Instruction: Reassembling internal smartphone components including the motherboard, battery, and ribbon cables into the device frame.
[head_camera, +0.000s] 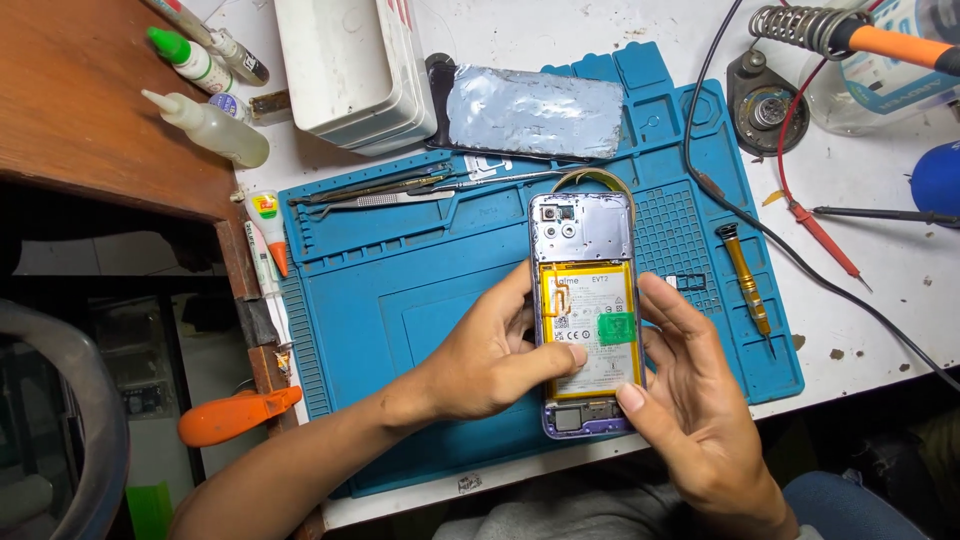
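My left hand (490, 350) and right hand (690, 390) hold an open phone (585, 310). Its frame is shiny purple plastic, its top plate is dull silver metal, and its battery (590, 325) is smooth, with a yellow edge and a green sticker. The blue work mat (420, 300) looks soft, rubbery and matt. The phone back cover (535, 112) is wrinkly, shiny foil. The screwdriver (748, 275) is shiny gold metal. The shelf (90, 100) is smooth brown wood.

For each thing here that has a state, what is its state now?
Phone: back cover off, battery showing.
Battery: seated in phone.
Left hand: grips phone's left edge.
Right hand: grips phone's right edge.
Screwdriver: lying on mat.
Tweezers: lying on mat.
Soldering iron: resting in coil stand.
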